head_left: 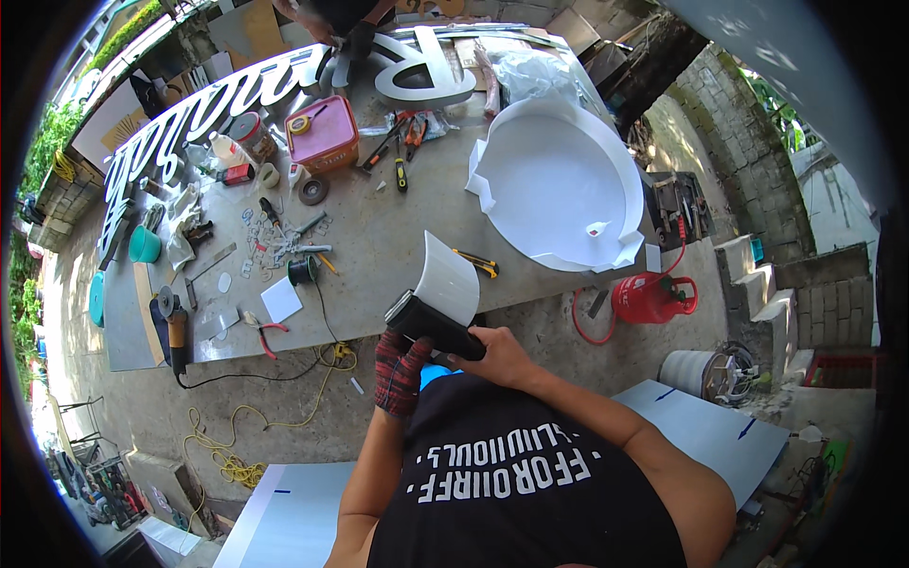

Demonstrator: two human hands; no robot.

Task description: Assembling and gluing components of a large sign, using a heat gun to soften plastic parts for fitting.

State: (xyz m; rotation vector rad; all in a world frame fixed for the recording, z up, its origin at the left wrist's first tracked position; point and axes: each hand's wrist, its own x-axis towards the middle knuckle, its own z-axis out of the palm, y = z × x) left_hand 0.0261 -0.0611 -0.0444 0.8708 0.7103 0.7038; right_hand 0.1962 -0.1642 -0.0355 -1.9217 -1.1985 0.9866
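Observation:
Close in front of my body, at the table's near edge, I hold a black bar-shaped tool (443, 327) with both hands. A curved white strip (449, 276) rises out of its far side. My left hand (400, 371), in a dark red and grey knit glove, is closed on the tool's left end. My bare right hand (500, 358) grips its right end, thumb along the top. A yellow and black utility knife (476, 263) lies just beyond the strip. Farther right rests a large round white sheet piece (554, 185) with an upright, uneven rim.
The metal table (379, 227) carries a pink tub (322, 137), pliers (415, 133), an angle grinder (175, 327) and large metal letters (227, 99). Another person (341, 19) works at the far edge. A red gas tank (653, 298) stands right; a yellow cord (232, 464) lies on the floor.

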